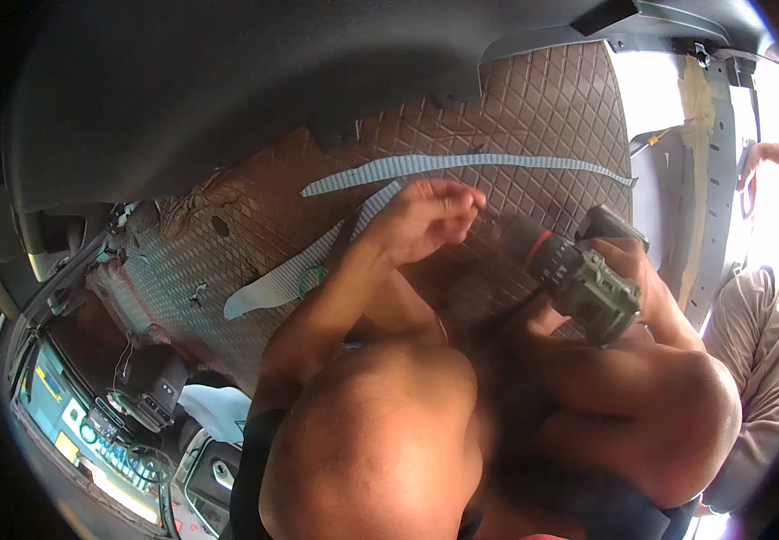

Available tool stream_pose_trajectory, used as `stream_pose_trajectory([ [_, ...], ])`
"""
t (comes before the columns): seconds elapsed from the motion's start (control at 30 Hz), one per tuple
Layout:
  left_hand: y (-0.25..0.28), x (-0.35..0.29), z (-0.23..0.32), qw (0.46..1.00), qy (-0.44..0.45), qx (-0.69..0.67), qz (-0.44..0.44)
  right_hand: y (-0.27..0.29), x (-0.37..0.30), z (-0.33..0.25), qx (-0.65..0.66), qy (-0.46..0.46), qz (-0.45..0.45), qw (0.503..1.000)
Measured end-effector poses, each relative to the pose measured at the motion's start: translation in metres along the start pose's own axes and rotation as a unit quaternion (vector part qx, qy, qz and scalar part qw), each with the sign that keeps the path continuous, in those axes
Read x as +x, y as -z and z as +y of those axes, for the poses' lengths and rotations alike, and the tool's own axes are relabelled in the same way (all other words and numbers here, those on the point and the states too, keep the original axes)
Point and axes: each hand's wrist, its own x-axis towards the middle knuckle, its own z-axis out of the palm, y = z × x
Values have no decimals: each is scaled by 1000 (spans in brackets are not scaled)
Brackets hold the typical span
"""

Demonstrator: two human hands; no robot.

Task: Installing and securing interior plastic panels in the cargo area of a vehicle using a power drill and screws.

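Note:
My right hand (621, 258) is wrapped round a green and black cordless drill (578, 281) with a red ring near its chuck. The drill's front points left and up, and its tip is smeared by motion. My left hand (432, 219) hovers a little left of that tip, fingers curled together. Whatever the left fingers hold, if anything, is too small to make out. Beyond my hands a long light ribbed strip (434, 164) lies on the brown quilted floor mat (551, 99). A second ribbed strip (277, 281) lies partly behind my left forearm.
My bent knees (376, 441) fill the lower middle. A dark panel (227, 90) overhangs the far left. At the right are the metal door frame (722, 144), another person's hand (772, 164) and that person's light trousers (758, 360). Lower left, a dark box-shaped device (160, 387) stands near the opening.

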Motion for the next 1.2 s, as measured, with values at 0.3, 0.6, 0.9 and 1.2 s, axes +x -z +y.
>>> stream_pose_trajectory([
  [0.3,-7,61,22,960,-155,-141,185,-13,45,21,-241,-16,73,968],
  [0.6,-2,73,40,945,-154,-167,236,0,81,10,-191,-59,46,979],
  [0.9,7,62,34,858,-308,177,371,27,110,-22,-147,-158,-4,976],
  [1.2,36,53,74,462,-363,696,413,58,152,-53,-217,-137,-71,964],
])
